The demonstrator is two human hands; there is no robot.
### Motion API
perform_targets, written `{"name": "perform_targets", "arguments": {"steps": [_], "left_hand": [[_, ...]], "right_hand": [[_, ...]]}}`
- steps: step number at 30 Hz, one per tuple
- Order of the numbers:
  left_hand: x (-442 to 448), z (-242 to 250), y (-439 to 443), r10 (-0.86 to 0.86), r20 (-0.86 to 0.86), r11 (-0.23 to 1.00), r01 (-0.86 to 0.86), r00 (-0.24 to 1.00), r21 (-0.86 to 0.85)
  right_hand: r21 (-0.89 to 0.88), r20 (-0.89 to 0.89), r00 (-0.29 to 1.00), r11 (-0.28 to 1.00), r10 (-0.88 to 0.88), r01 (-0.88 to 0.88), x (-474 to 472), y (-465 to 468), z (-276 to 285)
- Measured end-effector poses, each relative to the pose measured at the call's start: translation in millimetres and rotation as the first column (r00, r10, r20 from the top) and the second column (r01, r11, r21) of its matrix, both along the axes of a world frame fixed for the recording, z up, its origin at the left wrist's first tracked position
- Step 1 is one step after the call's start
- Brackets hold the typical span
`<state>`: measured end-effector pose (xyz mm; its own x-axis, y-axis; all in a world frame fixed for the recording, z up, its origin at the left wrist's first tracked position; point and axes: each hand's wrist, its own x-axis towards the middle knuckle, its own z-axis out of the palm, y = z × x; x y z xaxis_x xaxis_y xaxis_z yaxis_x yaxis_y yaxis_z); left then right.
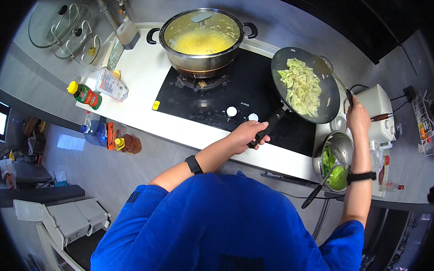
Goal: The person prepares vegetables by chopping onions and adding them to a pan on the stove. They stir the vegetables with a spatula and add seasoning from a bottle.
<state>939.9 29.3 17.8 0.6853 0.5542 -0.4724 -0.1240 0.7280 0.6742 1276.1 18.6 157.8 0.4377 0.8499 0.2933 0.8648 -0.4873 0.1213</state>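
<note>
My left hand (250, 136) is closed round the black handle of a dark frying pan (329, 101), which is tilted over the right side of the black gas hob (200, 105). Pale green chopped vegetables (302, 86) lie in the pan. With my right hand (358, 115) I grip the dark handle of a spatula (323, 66), its head at the pan's far right rim. A steel bowl (317, 159) of green leaves (334, 174) stands below the pan, with a ladle (339, 153) resting across it.
A large lidded pot (202, 63) with yellow contents sits on the left burner. Sauce and plastic bottles (90, 98) stand at the counter's left end. A white appliance (381, 124) is right of the pan. Oil bottles (128, 143) stand below the counter at left.
</note>
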Motion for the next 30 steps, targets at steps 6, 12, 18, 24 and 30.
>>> {"name": "perform_targets", "arguments": {"steps": [6, 12, 18, 24, 30], "left_hand": [[-1, 3, 0, -0.008, 0.001, 1.000, 0.008, 1.000, -0.020], [-4, -8, 1, 0.013, 0.028, 0.997, -0.011, 1.000, -0.072], [-31, -41, 20, 0.189, -0.177, 0.962, -0.219, 0.966, -0.165], [-25, -45, 31, 0.146, -0.196, 0.977, -0.173, 0.970, -0.127], [-24, -44, 29, 0.092, -0.256, 0.990, -0.116, 0.962, -0.082]], "right_hand": [[-0.025, -0.419, 0.904, 0.994, 0.085, -0.105, 24, 47, -47], [-0.075, 0.000, 0.875, 0.872, 0.485, -0.483, -20, 3, 10], [-0.139, 0.170, 0.880, 0.895, 0.444, -0.425, -58, -64, 93], [-0.341, 0.078, 0.978, 0.927, 0.194, -0.156, -65, -82, 97], [-0.140, 0.018, 0.999, 0.990, 0.026, -0.024, -49, -54, 25]]}}
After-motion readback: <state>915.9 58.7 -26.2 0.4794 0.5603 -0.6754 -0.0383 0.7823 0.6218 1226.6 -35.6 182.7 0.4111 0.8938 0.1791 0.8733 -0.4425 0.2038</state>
